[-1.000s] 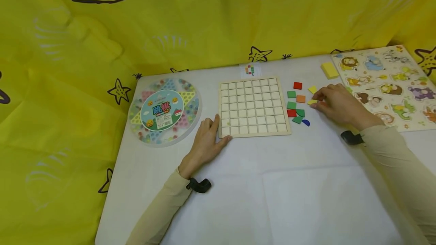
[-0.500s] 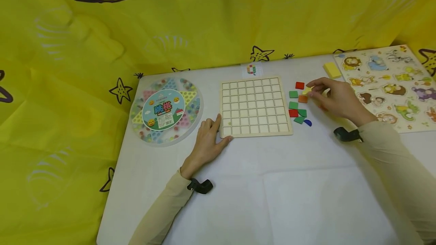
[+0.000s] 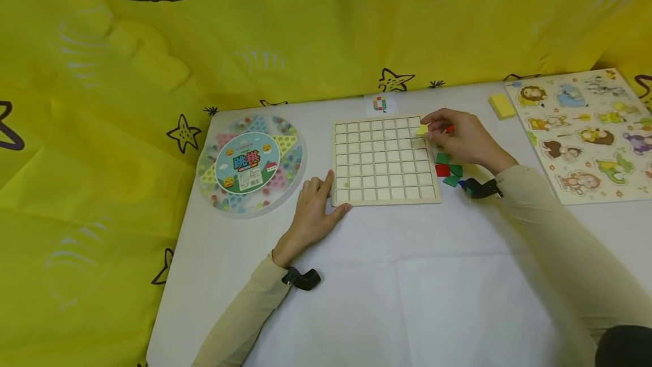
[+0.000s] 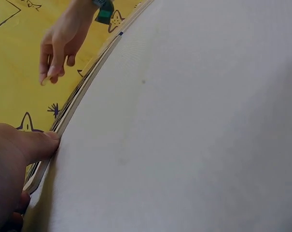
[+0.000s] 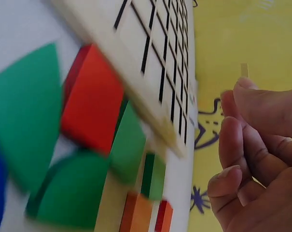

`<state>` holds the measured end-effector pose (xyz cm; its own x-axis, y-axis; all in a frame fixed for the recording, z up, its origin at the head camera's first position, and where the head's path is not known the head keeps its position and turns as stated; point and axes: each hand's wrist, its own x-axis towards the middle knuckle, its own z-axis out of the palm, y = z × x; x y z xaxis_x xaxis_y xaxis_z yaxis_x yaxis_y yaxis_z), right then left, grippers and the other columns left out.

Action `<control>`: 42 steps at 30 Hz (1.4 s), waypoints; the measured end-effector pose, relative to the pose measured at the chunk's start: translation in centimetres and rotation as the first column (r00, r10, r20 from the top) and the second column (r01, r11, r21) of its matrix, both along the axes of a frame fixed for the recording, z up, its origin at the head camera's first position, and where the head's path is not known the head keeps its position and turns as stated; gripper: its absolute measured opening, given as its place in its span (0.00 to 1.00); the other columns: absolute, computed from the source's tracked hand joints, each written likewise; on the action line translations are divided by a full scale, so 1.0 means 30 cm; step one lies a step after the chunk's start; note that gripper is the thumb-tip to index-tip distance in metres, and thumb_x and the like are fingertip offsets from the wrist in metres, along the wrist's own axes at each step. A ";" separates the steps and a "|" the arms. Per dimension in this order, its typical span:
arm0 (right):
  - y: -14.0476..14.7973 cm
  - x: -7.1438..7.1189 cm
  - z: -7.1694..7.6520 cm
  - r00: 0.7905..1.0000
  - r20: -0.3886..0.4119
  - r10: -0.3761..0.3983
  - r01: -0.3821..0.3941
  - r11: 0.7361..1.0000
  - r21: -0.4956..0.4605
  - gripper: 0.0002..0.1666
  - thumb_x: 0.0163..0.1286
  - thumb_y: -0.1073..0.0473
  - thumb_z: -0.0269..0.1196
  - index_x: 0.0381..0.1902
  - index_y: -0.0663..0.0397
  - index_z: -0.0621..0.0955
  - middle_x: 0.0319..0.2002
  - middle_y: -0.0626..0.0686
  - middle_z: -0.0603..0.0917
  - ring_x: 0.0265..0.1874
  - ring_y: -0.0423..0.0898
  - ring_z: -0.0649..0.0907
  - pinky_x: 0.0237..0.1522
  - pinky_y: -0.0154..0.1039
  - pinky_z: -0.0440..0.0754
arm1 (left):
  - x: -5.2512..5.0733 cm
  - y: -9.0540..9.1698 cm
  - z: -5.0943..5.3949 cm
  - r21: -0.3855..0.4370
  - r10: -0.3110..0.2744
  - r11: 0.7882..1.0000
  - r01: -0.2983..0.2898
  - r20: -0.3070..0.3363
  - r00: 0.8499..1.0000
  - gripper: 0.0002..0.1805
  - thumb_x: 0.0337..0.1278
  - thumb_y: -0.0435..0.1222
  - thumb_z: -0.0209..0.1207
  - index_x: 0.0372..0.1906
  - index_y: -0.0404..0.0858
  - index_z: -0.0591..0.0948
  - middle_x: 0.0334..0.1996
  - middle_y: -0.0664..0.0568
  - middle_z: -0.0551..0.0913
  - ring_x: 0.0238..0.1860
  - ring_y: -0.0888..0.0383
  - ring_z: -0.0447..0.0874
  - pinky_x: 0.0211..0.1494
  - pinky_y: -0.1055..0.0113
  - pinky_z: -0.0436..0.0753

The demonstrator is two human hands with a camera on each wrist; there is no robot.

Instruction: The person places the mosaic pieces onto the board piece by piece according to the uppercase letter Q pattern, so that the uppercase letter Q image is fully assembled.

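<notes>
My right hand [image 3: 460, 137] pinches a small yellow tile [image 3: 421, 129] between thumb and fingertips, over the upper right corner of a wooden grid board [image 3: 381, 160]. In the right wrist view this tile [image 5: 244, 70] shows as a thin piece above the thumb. My left hand [image 3: 312, 211] holds the board's near left corner, index finger along its side and thumb against the front edge; the left wrist view shows that thumb [image 4: 42, 144] on the wooden rim. Beside the board lie a red tile [image 3: 442, 170], a green tile [image 3: 442, 158] and curved green pieces [image 5: 30, 111].
A round Chinese checkers box [image 3: 252, 166] stands left of the board. A small pattern card [image 3: 381, 105] lies behind it. Farther right are a yellow block [image 3: 502, 106] and an animal picture board [image 3: 586, 129]. A yellow cloth [image 3: 305, 33] hangs along the table's back.
My right hand has picked up a yellow tile from beside the loose pieces and carried it left to above the board's corner. The left hand stays on the board.
</notes>
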<state>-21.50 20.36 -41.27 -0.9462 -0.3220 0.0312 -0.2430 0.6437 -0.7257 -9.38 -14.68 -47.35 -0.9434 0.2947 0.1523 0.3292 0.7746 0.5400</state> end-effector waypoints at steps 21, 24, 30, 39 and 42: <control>-0.278 -0.132 -0.074 0.983 0.080 0.165 -0.155 0.981 -0.120 0.17 0.74 0.63 0.69 0.57 0.63 0.85 0.50 0.63 0.87 0.48 0.56 0.85 0.49 0.28 0.75 | 0.017 0.015 -0.011 -0.017 0.017 1.000 -0.017 -0.013 1.000 0.49 0.64 0.50 0.72 0.79 0.26 0.66 0.38 0.49 0.71 0.39 0.54 0.60 0.47 0.63 0.61; -0.296 -0.146 -0.081 0.984 0.068 0.166 -0.159 0.982 -0.102 0.17 0.74 0.62 0.70 0.57 0.63 0.86 0.49 0.63 0.88 0.47 0.56 0.86 0.49 0.33 0.77 | 0.015 0.015 -0.012 -0.028 0.017 0.999 -0.017 -0.020 1.000 0.49 0.64 0.50 0.72 0.79 0.26 0.66 0.38 0.48 0.72 0.39 0.54 0.60 0.47 0.62 0.61; -0.315 -0.163 -0.084 0.986 0.071 0.150 -0.147 0.988 -0.051 0.17 0.72 0.60 0.72 0.56 0.61 0.87 0.49 0.62 0.88 0.46 0.56 0.86 0.50 0.42 0.78 | 0.013 0.014 -0.008 -0.031 0.017 0.999 -0.018 -0.036 0.999 0.48 0.64 0.49 0.72 0.78 0.26 0.67 0.37 0.48 0.72 0.39 0.54 0.60 0.46 0.62 0.62; -0.331 -0.168 -0.079 0.988 0.094 0.126 -0.127 0.992 0.002 0.16 0.70 0.58 0.74 0.53 0.57 0.90 0.48 0.61 0.88 0.44 0.53 0.84 0.48 0.44 0.77 | 0.007 0.009 -0.002 -0.043 0.016 0.999 -0.018 -0.039 0.999 0.48 0.65 0.50 0.71 0.79 0.27 0.66 0.38 0.49 0.72 0.38 0.55 0.59 0.46 0.62 0.62; -0.333 -0.170 -0.078 0.987 0.102 0.123 -0.124 0.992 0.002 0.17 0.70 0.57 0.74 0.54 0.57 0.90 0.47 0.61 0.88 0.43 0.52 0.82 0.47 0.43 0.76 | 0.005 0.007 -0.003 -0.047 0.016 0.999 -0.018 -0.038 0.999 0.48 0.65 0.50 0.71 0.79 0.27 0.66 0.38 0.49 0.71 0.38 0.55 0.59 0.46 0.62 0.62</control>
